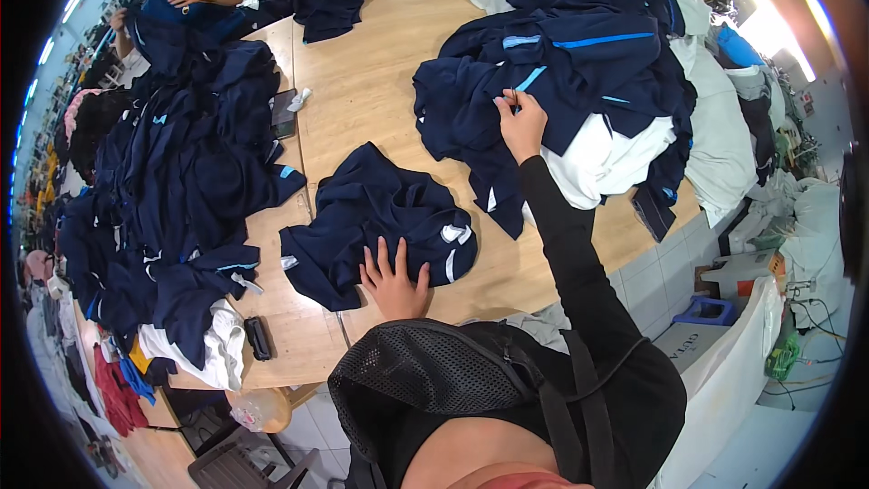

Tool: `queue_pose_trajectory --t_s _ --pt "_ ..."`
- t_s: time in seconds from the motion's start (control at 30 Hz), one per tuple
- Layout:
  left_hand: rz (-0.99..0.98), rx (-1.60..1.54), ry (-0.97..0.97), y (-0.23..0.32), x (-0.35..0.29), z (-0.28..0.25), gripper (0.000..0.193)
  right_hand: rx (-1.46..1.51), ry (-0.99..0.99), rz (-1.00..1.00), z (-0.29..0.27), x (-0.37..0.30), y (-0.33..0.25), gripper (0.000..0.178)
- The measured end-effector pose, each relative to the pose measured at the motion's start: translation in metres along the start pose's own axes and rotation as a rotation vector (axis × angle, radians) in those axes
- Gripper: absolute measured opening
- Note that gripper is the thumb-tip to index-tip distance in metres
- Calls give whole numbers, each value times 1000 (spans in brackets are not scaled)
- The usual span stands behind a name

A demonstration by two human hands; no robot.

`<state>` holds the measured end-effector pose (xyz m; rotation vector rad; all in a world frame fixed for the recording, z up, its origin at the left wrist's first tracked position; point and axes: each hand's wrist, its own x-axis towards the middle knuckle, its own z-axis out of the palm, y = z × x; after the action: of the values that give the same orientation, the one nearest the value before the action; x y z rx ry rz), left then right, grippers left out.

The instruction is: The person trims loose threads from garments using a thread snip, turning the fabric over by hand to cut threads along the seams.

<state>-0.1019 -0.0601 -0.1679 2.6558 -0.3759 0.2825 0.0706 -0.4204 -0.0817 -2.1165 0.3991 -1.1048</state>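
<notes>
My left hand (396, 282) lies open, fingers spread, on a crumpled navy garment (380, 208) with small white and light grey trim, on the wooden table in front of me. Reaching forward and right, my right hand (522, 127) is closed in a pinch over a large pile of navy garments (597, 63) with blue stripes. Its fingertips are beside a light blue stripe; what they pinch is too small to make out. White cloth (602, 163) sticks out of that pile, just right of my right wrist.
Another heap of navy garments (190, 145) covers the table's left side. A phone (283, 115) and a black case (258, 338) lie near it. Two people are at the far edge, one handling a navy garment (328, 4). Boxes and a blue plastic stool (704, 311) stand at right.
</notes>
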Motion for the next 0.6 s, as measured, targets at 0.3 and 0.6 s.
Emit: queue_pose_trajectory --t_s 0.3,0.6 --pt "-21 33 -33 7 11 2 69 -12 -1 10 1 -12 17 14" --pt "-18 114 -26 5 7 15 71 352 -820 303 -71 -110 -47 17"
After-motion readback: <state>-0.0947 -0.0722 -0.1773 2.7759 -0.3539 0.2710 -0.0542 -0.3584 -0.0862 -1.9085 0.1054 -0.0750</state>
